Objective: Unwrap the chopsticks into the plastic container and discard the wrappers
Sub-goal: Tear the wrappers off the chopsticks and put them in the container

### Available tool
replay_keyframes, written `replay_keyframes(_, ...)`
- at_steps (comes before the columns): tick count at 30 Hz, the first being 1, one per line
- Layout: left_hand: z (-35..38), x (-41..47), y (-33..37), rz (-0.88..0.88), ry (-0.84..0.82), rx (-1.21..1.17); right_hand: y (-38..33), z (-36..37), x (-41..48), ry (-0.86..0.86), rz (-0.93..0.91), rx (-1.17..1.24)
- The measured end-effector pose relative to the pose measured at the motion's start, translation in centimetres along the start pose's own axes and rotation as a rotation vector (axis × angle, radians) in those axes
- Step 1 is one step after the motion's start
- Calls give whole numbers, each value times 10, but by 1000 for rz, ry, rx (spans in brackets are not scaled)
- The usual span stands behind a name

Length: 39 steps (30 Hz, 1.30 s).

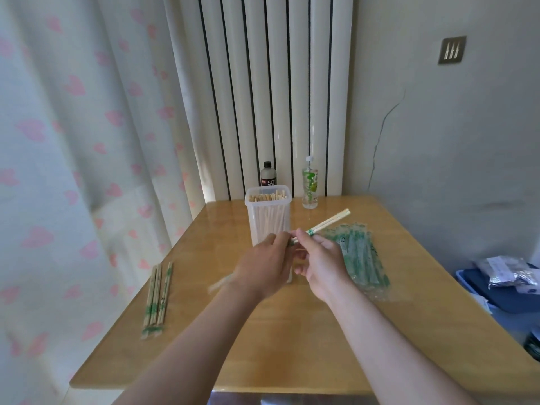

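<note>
A pair of chopsticks (pixel 327 223) is held over the table, its bare end pointing up to the right, with a green-printed wrapper still on its lower part. My right hand (pixel 320 261) grips that wrapped part. My left hand (pixel 264 266) pinches the pair's near end; a blurred pale strip trails below its wrist. Just behind the hands stands a clear plastic container (pixel 268 217) holding several bare chopsticks upright. Several wrapped chopsticks (pixel 157 293) lie at the table's left edge. A pile of empty green-printed wrappers (pixel 361 255) lies to the right of my right hand.
A dark-capped bottle (pixel 268 175) and a green-labelled bottle (pixel 309 184) stand at the far edge of the wooden table (pixel 292 340), against a radiator. A curtain hangs on the left. A blue bin (pixel 496 290) with plastic bags sits beyond the table's right edge.
</note>
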<state>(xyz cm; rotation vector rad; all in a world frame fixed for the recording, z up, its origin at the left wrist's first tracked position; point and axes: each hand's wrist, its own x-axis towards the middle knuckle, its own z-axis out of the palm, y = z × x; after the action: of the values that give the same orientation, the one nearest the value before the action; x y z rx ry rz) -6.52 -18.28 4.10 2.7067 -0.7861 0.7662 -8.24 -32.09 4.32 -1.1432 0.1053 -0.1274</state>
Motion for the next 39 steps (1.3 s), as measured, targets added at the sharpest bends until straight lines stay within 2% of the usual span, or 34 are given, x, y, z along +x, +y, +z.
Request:
replay_keyframes(6,6,-3,-11,130,111,179,-20,-31,2,148,-23,170)
replay_keyframes(9,4,-10,-30,148,73,213,-28,-50,5,225,-43,251)
replay_keyframes(12,-5,-18,-50,34,73,200,-33,-68,8,314,-77,287)
replay_keyframes(15,-19,-16,-58,-213,137,103,-32,-79,10,347,-113,254)
replay_keyframes(18,-35,-5,-48,-362,148,-116,-27,-77,11,325,-130,170)
replay_keyframes(22,-53,8,-28,-414,152,-326,-34,-60,13,269,-178,11)
replay_keyframes(27,-68,29,-32,-491,272,-564,-89,-18,19,229,-407,-170)
replay_keyframes(33,-76,48,-41,-547,363,-684,-148,42,39,250,-716,-364)
replay_keyframes(39,-72,57,-44,-531,330,-692,-138,74,71,215,-839,-829)
